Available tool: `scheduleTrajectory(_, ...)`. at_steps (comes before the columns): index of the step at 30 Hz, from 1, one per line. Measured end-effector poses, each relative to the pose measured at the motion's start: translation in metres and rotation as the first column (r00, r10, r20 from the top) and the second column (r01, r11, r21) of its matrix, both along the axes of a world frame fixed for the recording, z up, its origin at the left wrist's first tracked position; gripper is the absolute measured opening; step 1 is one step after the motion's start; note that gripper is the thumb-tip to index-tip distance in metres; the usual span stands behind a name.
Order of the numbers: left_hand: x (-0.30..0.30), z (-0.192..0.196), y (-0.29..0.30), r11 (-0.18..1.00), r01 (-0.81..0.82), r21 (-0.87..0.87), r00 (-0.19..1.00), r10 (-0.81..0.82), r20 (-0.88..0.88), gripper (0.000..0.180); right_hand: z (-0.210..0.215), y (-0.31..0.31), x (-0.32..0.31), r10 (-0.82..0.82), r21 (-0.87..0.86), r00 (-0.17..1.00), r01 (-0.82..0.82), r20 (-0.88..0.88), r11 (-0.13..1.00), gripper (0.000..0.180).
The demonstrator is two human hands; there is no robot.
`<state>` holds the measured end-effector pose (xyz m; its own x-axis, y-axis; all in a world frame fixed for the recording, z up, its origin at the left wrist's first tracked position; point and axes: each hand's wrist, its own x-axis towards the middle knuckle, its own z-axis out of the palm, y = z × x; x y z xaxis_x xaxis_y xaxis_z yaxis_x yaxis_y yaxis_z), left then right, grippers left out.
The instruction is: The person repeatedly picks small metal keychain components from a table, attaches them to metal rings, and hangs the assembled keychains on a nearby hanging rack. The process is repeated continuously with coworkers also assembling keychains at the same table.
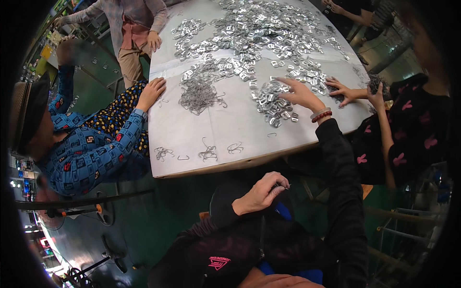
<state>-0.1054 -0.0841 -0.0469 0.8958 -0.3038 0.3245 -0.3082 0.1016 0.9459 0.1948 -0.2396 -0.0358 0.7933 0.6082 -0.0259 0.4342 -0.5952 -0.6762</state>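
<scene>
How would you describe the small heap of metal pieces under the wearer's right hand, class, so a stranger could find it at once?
Start at the big white table. Follow the black-sleeved arm with beaded bracelets to the right hand near its right edge. Under its fingers lies a small heap of flat, shiny buckle-like pieces, set apart from the huge pile further back and brighter than the dark wire tangle to its left.

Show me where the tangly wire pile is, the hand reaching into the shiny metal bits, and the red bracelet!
Wire pile (199, 93), head view: middle of the dark tangle.
Right hand (298, 93), head view: back of the hand, over the small metal pieces.
Red bracelet (322, 116), head view: beads on the right wrist.
</scene>
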Motion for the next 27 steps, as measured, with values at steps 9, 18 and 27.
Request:
scheduleTrajectory(9,0.007,0.001,0.0,0.998,-0.041,0.055,0.998,0.038,0.05,0.01,-0.073,-0.046,-0.063,-0.056,-0.087,0.919,0.098,0.391,0.991,0.022)
scheduleTrajectory(18,0.013,0.003,-0.003,0.994,-0.109,0.023,0.99,0.11,-0.086,0.008,-0.064,-0.035,-0.122,-0.413,0.61,0.841,0.539,-0.349,0.582,0.018)
scheduleTrajectory(27,0.014,0.003,0.0,0.99,-0.119,0.081,0.988,0.126,-0.088,0.015,0.015,-0.019,-0.263,-0.323,0.677,0.791,0.611,-0.519,0.409,0.016)
